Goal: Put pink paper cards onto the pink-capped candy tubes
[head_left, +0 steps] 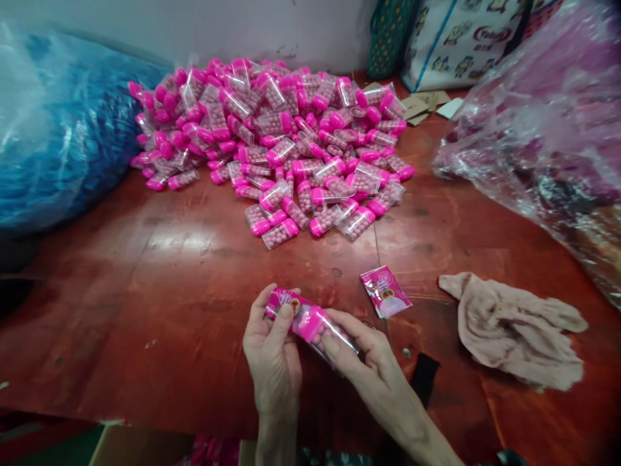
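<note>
My left hand (275,340) is closed on a pink printed sleeve label (272,300), with the thumb pressed on its face. In my right hand (366,353) is a clear plastic candy container (334,333) with a bright pink cap and pink balls inside. The capped end of the container meets the open end of the label; how far it is inside I cannot tell. To the right of my hands lies a small stack of matching pink labels (385,292). Beyond them, many similar pink-capped containers (291,129) form a large heap.
A bag of blue pieces (72,129) stands at the left, and a clear plastic bag of pink items (548,129) at the right. A crumpled cloth (519,330) lies on the reddish table (145,310). A printed white bag (460,42) is against the wall.
</note>
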### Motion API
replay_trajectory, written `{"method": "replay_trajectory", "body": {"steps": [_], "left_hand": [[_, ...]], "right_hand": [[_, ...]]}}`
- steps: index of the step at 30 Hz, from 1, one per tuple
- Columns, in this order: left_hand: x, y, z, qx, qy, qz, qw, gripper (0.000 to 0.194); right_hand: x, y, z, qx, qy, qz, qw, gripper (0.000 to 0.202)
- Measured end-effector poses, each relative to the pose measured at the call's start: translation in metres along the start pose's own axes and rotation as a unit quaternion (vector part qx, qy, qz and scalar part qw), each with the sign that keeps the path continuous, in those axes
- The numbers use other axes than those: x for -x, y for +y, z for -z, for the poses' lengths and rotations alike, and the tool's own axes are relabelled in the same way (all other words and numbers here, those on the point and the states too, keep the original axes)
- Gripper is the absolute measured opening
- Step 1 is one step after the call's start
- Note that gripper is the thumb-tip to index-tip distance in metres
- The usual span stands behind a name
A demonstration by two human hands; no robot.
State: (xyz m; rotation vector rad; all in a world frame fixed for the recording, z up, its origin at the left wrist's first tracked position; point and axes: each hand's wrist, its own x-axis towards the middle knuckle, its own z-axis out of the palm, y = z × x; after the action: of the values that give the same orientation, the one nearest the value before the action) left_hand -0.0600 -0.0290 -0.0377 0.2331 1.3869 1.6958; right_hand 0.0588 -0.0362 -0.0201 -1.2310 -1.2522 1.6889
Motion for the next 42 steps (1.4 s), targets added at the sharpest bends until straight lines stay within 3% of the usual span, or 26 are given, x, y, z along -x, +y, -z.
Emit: {"method": "replay_trajectory", "body": {"steps": [7,18,23,26,33,38,42], "left_hand": [[0.007,-0.003,-0.009,0.012,-0.049,0.030,0.998,0.019],[0.006,0.001,-0.015,0.030,-0.086,0.119,0.989,0.022],[0.004,0.003,-0.016,0.044,-0.101,0.158,0.981,0.026],[0.006,0.001,-0.018,0.042,-0.099,0.165,0.981,0.030],[0.011,-0.004,-0.015,0.026,-0.099,0.190,0.976,0.033],[0.007,-0.004,-0.013,0.021,-0.134,0.177,0.975,0.019],[0.002,-0.005,-0.007,0.036,-0.180,0.199,0.963,0.023]], "right_hand": [[-0.005,0.008,0.003,0.017,0.033,0.029,0.999,0.032],[-0.004,0.014,-0.002,0.094,0.103,0.113,0.984,0.030],[-0.002,0.013,-0.009,0.032,0.081,0.058,0.995,0.029],[-0.002,0.011,-0.010,-0.013,0.068,0.067,0.995,0.026],[-0.001,0.020,-0.012,0.092,0.136,0.150,0.975,0.026],[-0.001,0.025,-0.014,0.111,0.128,0.165,0.972,0.030],[-0.001,0.024,-0.013,0.111,0.108,0.151,0.976,0.029]]}}
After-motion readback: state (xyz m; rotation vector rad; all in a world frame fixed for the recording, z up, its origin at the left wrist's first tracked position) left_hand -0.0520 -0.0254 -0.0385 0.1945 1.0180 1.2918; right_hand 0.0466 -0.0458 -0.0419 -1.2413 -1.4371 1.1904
